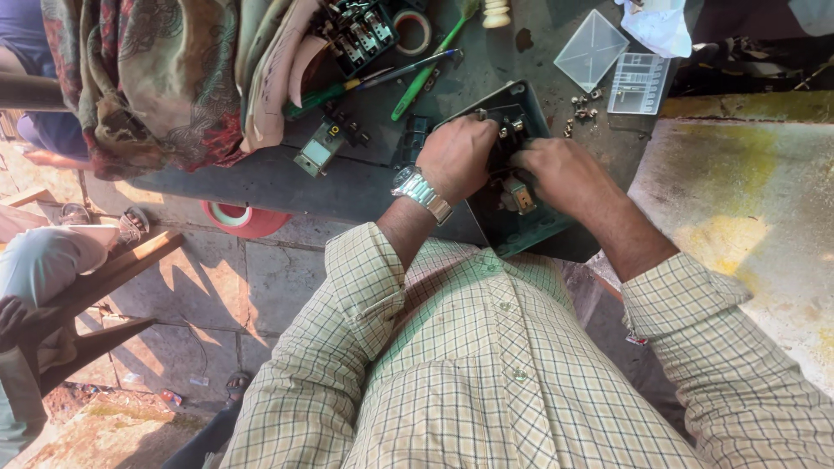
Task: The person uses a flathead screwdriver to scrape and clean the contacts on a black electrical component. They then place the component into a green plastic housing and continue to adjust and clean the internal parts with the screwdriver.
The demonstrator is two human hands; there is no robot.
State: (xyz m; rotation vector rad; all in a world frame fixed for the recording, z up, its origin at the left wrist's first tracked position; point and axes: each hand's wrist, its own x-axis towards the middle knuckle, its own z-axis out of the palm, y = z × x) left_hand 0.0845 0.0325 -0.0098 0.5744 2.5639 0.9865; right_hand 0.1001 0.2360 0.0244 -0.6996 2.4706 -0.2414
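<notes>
Sunlit stone paving and a dark, worn bench [261, 178] fill the scene, with a patterned cloth [148, 78] heaped over the bench's left end and a red roll of tape [236, 217] at its near edge. Moving right, a small grey switch module [318, 149] lies loose, with green-handled screwdrivers [417, 74] and a dark block of contact parts [358, 33] behind it, beside a ring of pale tape [413, 30].

At the middle, a grey metal switch box [512, 221] lies open, tilted against the person's body at the bench's front edge. The left hand [458, 156], with a steel watch [420, 192] on the wrist, is curled down onto the box's upper left part, pressing or gripping fittings there; what the fingers pinch is hidden. The right hand [563, 174] is closed low inside the box, fingers bent around something I cannot make out, just above a brass-coloured terminal [522, 198].

Further right, loose screws [584, 106] sit near a clear plastic parts case [638, 82] and its separate lid [591, 48].

By my judgement, the work is midway: the box is open with some fittings inside, yet modules, screws and tools lie out unused, so fitting and closing appear unfinished.
</notes>
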